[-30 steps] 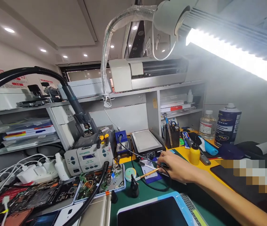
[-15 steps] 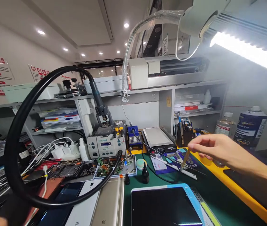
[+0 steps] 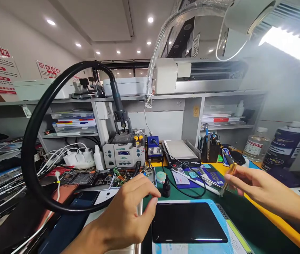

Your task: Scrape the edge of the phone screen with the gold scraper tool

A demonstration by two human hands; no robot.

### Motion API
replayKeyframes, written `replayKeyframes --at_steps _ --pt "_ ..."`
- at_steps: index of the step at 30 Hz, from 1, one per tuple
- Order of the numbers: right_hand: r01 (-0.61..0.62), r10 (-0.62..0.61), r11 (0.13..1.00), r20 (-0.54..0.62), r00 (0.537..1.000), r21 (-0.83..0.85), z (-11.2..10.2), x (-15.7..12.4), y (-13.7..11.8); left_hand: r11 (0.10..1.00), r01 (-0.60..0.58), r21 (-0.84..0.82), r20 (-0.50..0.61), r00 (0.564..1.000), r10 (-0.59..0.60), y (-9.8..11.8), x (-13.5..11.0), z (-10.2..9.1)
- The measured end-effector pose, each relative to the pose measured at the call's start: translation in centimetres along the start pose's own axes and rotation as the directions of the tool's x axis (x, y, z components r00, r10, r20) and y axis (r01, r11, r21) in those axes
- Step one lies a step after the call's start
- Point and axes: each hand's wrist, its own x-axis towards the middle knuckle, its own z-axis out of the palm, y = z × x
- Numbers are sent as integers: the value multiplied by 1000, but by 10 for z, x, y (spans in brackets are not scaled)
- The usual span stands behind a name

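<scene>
My right hand (image 3: 247,183) pinches a slim gold-handled brush (image 3: 230,174), its pale tip pointing down near the end of a white pen-like stick (image 3: 208,186). My left hand (image 3: 128,211) hovers at the left edge of a black-screened tablet (image 3: 188,222), fingers curled, with a small gap between thumb and index finger and nothing seen in it. Just beyond those fingertips stands a small black bottle (image 3: 166,187) with a narrow top. The tablet lies screen up on a light blue and white backing (image 3: 220,218).
A hot air station (image 3: 123,155) with a looping black hose (image 3: 29,158) takes up the left. Phones and circuit boards (image 3: 81,176) crowd that side. Behind are a heating plate (image 3: 181,151) and a round tin (image 3: 161,177). A clear bottle (image 3: 255,144) and a spray can (image 3: 284,146) stand right.
My left hand has come in from the lower left corner to beside the small black bottle. My right hand has moved slightly right and down with the brush. The camera view has shifted.
</scene>
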Motion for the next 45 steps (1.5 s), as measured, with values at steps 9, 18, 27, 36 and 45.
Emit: replayKeyframes --at_steps 9,18,27,36,45 --pt "-353 -123 604 522 844 714 82 5 -88 990 124 -71 -22 992 -126 -23 -11 8" --pt "-498 -132 362 573 809 788 101 9 -85 930 324 -173 50 946 -321 -14 -17 2" --pt "-587 -80 409 668 739 699 109 -2 -87 940 316 -128 46 949 -313 -18 -18 4" --pt "-491 11 681 663 749 543 113 -10 -94 990 139 -33 1 990 -139 -21 -24 11" --pt "-483 87 766 675 732 425 114 -11 -95 999 24 -40 -47 999 -26 -25 -27 14"
